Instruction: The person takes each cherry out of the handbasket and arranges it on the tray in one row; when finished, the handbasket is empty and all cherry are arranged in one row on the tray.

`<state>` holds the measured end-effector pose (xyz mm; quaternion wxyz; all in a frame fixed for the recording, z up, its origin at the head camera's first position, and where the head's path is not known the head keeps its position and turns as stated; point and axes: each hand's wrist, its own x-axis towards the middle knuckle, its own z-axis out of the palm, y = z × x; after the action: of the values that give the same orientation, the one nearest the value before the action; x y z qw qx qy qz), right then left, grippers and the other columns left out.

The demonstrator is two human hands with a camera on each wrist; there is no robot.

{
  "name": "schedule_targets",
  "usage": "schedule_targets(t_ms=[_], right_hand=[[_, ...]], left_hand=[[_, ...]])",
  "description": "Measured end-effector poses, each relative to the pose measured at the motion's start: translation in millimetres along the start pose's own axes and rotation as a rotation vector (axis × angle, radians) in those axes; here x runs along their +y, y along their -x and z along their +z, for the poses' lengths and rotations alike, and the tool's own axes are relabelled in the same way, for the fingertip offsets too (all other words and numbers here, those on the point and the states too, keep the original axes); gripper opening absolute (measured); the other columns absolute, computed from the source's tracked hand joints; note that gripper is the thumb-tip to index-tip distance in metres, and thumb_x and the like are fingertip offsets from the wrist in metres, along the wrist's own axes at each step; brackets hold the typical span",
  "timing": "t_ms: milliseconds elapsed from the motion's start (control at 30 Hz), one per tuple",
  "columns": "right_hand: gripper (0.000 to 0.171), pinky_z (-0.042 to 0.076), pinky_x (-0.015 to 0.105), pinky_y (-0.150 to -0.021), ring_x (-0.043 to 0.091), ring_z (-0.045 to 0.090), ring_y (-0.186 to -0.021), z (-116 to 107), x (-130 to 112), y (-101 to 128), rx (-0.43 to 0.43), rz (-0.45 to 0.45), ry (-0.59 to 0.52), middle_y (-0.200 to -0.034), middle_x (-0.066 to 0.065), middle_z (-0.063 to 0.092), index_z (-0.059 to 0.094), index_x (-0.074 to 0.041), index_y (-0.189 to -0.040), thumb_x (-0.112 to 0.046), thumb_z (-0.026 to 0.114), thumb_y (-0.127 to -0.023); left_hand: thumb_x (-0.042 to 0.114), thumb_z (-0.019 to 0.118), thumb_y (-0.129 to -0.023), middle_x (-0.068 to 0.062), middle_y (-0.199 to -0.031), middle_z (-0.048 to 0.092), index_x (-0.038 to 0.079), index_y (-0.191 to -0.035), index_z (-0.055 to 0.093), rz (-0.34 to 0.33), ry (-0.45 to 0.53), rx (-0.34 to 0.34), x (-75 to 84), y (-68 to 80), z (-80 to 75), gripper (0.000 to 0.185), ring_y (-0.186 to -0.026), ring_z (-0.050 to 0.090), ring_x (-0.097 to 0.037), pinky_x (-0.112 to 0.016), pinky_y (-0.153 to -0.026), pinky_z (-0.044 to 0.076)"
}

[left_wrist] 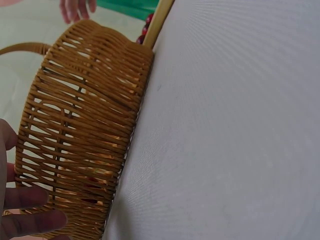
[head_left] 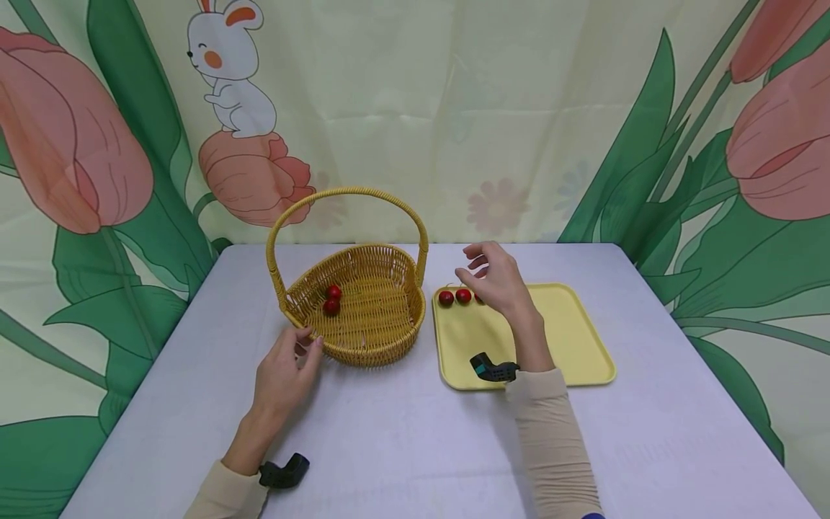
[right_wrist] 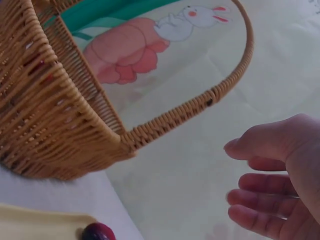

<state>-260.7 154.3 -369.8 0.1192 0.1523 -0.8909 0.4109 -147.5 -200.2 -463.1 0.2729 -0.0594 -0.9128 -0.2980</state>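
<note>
My left hand (head_left: 285,371) is at the near left rim of a wicker basket (head_left: 369,353) with a tall arched handle. Its loosely bent fingers (left_wrist: 35,222) lie against or just beside the outer weave; whether they press on it is hard to tell. Inside the basket, toward its left, lie two red cherries (head_left: 332,300). Over the back left part of a yellow tray (head_left: 570,339), my right hand (head_left: 496,281) hovers with relaxed, parted fingers and nothing between them. Dark red cherries (head_left: 446,298) sit in a row along the tray's back edge, one partly hidden by that hand.
Both objects stand on a white-covered table (head_left: 389,447), basket left and tray right, with a narrow gap between them. A curtain (head_left: 402,115) printed with tulips and a rabbit hangs behind the table's back edge. The basket handle (right_wrist: 200,107) rises near my right hand.
</note>
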Motion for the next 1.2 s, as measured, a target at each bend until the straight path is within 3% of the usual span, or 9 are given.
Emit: schedule_targets(t_ms=[533, 867, 1033, 1200], right_hand=[[0.032, 0.057, 0.044, -0.086, 0.030, 0.067, -0.094, 22.8, -33.6, 0.4, -0.032, -0.255, -0.048, -0.113, 0.019, 0.065, 0.063, 0.002, -0.113, -0.010, 0.075, -0.086], [0.036, 0.057, 0.038, -0.088, 0.029, 0.066, -0.098, 40.0, -53.5, -2.8, -0.117, -0.280, -0.055, -0.112, 0.017, 0.066, 0.063, 0.002, -0.118, -0.013, 0.075, -0.088], [0.037, 0.056, 0.041, -0.089, 0.027, 0.066, -0.099, 52.1, -61.9, -6.0, -0.147, -0.267, -0.070, -0.113, 0.017, 0.066, 0.064, 0.000, -0.119, -0.016, 0.075, -0.088], [0.039, 0.055, 0.037, -0.090, 0.031, 0.066, -0.102, 67.4, -66.2, -10.6, -0.189, -0.260, -0.090, -0.114, 0.017, 0.067, 0.063, -0.001, -0.122, -0.019, 0.074, -0.089]], left_hand=[[0.027, 0.063, -0.097, -0.007, -0.092, 0.066, 0.003, -0.114, 0.063, -0.013, 0.003, 0.002, 0.8, -0.2, -1.6, 0.030, -0.078, 0.060, -0.019, -0.033, -0.063, 0.051], [0.026, 0.063, -0.097, -0.006, -0.092, 0.067, 0.004, -0.113, 0.062, -0.012, 0.003, -0.004, 1.4, 0.0, -1.7, 0.028, -0.078, 0.061, -0.018, -0.033, -0.063, 0.051], [0.026, 0.063, -0.097, -0.007, -0.093, 0.067, 0.003, -0.114, 0.062, -0.015, 0.001, -0.008, 1.6, -0.1, -1.9, 0.029, -0.079, 0.061, -0.018, -0.033, -0.063, 0.052], [0.026, 0.064, -0.097, -0.006, -0.094, 0.067, 0.005, -0.114, 0.062, -0.014, 0.006, -0.007, 0.9, 0.0, -1.0, 0.028, -0.079, 0.061, -0.017, -0.033, -0.063, 0.052]])
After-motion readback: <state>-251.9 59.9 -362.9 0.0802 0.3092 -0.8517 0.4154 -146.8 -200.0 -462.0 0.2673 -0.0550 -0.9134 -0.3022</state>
